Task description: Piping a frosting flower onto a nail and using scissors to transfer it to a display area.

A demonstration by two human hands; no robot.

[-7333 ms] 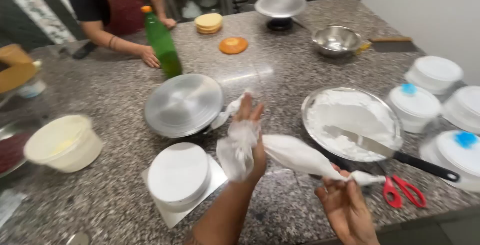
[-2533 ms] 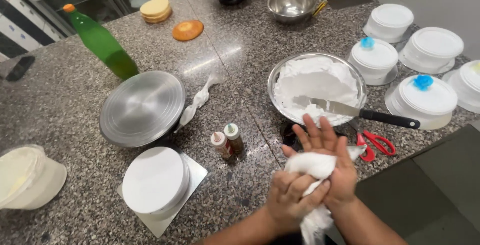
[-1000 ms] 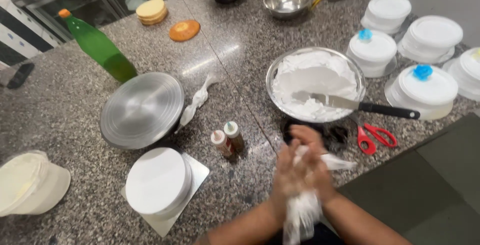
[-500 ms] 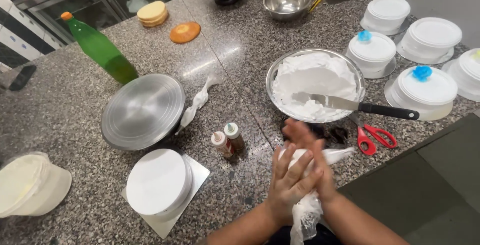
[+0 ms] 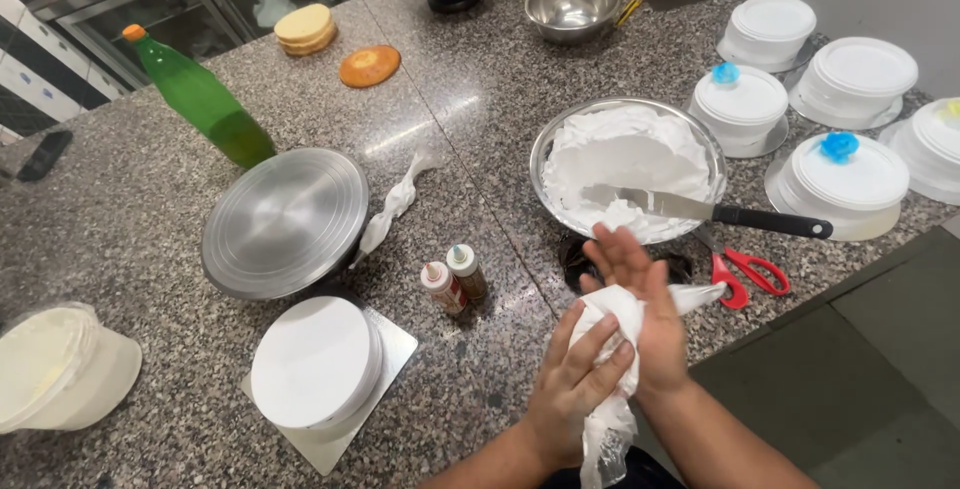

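Note:
A white piping bag filled with cream is pressed between both my hands at the near edge of the granite counter. My left hand wraps its lower part, fingers curled over it. My right hand lies flat against the bag's other side, fingers stretched out. The bag's tip points right, toward the red scissors. Just beyond my hands stands a steel bowl of white cream with a black-handled palette knife resting across it.
Two small colouring bottles, a steel turntable, a white round cake on a square board, a second piping bag, a green bottle, sponge layers, a cream tub, several white iced cakes at right.
My hands have kept kneading the bag in the same spot; my right hand's fingers have straightened and the bag's tip now shows at the right. The view shifted slightly.

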